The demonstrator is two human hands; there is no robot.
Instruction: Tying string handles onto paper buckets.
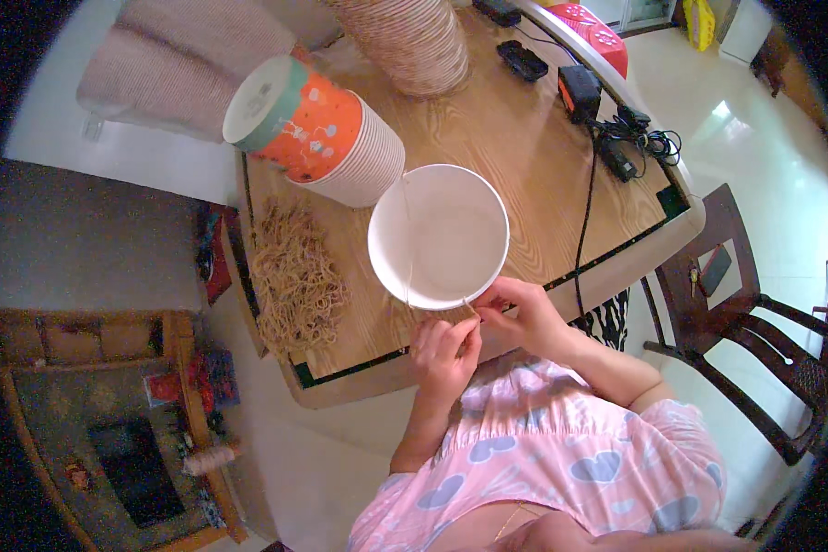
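A white paper bucket (451, 225) stands near the table's front edge, its open mouth facing up. A thin string (470, 307) runs at its near rim, and another length of it hangs across the bucket's left inside wall. My left hand (443, 350) is closed in a pinch on the string just below the rim. Against the right side of the near rim, my right hand (529, 320) pinches the string too, fingertips close to the left ones. A tangled heap of tan strings (296, 276) lies left of the bucket.
Behind the bucket lies a nested stack of orange and green paper buckets (327, 138). Taller stacks (409, 46) stand at the back. Black cables and adapters (621, 152) crowd the table's right side. A dark wooden chair (718, 267) is at the right.
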